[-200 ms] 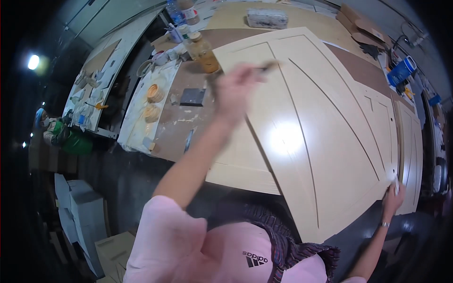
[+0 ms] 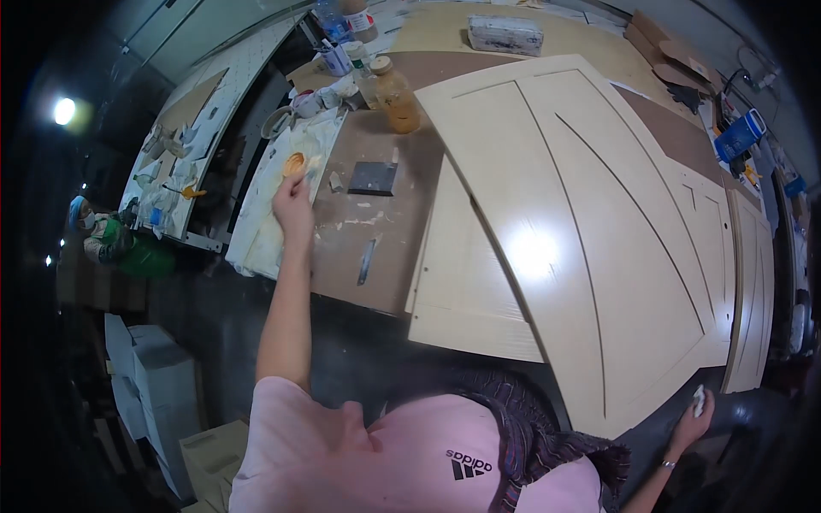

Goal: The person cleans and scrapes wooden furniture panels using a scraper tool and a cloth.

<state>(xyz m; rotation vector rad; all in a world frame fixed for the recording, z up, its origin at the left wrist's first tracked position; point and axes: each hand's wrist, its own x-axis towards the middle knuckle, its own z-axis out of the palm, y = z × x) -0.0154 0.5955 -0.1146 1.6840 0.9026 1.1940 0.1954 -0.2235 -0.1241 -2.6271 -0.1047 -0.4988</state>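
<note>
My left hand [image 2: 294,209] is closed at a small tub of orange-tan paste [image 2: 293,162] on the stained sheet at the left of the bench. A small brush seen in it a moment earlier is now mostly hidden by the fingers. Down at the lower right, my right hand [image 2: 694,423] grips a crumpled white cloth [image 2: 699,399], just off the panel's near corner. Between the hands lies a large cream door panel [image 2: 556,316] with dark curved grooves, resting askew over another cream panel [image 2: 466,291].
A dark square plate [image 2: 372,178] and a metal strip [image 2: 366,261] lie on the brown bench board. Beyond stand a jar of amber liquid [image 2: 398,103] and several bottles. A grey block [image 2: 505,36] sits at the back. Far left, a person in green [image 2: 137,248] stands by another bench.
My left hand has swung left and nearer, from above the panel to the tub, with the brush. My right hand has come away from the panel's near edge, cloth still held.
</note>
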